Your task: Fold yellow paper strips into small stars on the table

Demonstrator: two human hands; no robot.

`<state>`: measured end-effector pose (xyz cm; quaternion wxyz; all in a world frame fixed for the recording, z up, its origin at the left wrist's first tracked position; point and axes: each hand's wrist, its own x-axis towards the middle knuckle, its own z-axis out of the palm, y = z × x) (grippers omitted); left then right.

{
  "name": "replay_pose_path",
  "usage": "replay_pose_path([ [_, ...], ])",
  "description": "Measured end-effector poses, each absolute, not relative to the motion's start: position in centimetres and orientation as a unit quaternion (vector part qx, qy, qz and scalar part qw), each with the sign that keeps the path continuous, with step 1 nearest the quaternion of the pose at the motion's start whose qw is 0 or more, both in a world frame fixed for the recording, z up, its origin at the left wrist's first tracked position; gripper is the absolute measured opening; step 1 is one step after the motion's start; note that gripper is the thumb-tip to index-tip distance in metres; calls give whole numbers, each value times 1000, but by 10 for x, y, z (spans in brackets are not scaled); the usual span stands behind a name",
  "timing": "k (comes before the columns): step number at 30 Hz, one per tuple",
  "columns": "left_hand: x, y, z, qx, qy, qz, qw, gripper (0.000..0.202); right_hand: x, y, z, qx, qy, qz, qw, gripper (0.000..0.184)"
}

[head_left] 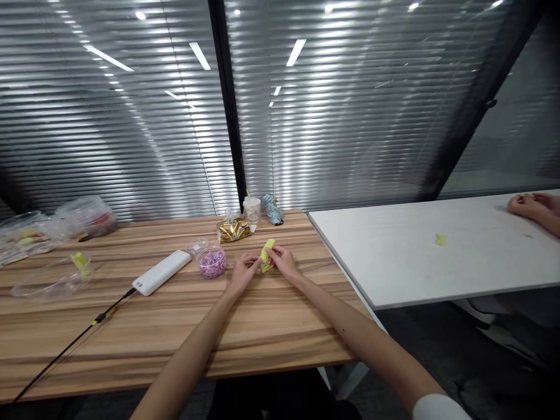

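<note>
A yellow strip (267, 249) is grasped over the wooden table (175, 344) by the right hand's (284, 262) fingertips; the left hand (245, 273) is placed against its edge, whether pinching cannot be told. Beside it, a clear tub (213, 275) is filled with pink and purple pieces.

No wording, brand or number can be read with certainty anywhere. Faint grey printing shows on the white paper cup (253, 204) at the back of the bench (284, 344), and small dark marks sit at the cable end of the white power bank (163, 272), both too tiny to make out. The gold packet (234, 231) bears dark patterning, equally illegible.
</note>
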<state>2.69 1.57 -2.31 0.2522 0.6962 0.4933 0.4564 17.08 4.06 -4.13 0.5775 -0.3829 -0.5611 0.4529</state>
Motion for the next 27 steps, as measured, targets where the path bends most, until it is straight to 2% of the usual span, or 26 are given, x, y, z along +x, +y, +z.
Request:
replay_pose_path([
  [13,29,10,-23,762,453,430,170,23,170,36,-38,-426,-587,417,548,36],
  [22,36,3,-17,781,428,434,135,21,170,38,-41,-450,-591,396,541,28],
  [27,34,5,-19,737,467,471,129,22,169,40,-44,-462,-613,369,524,27],
])
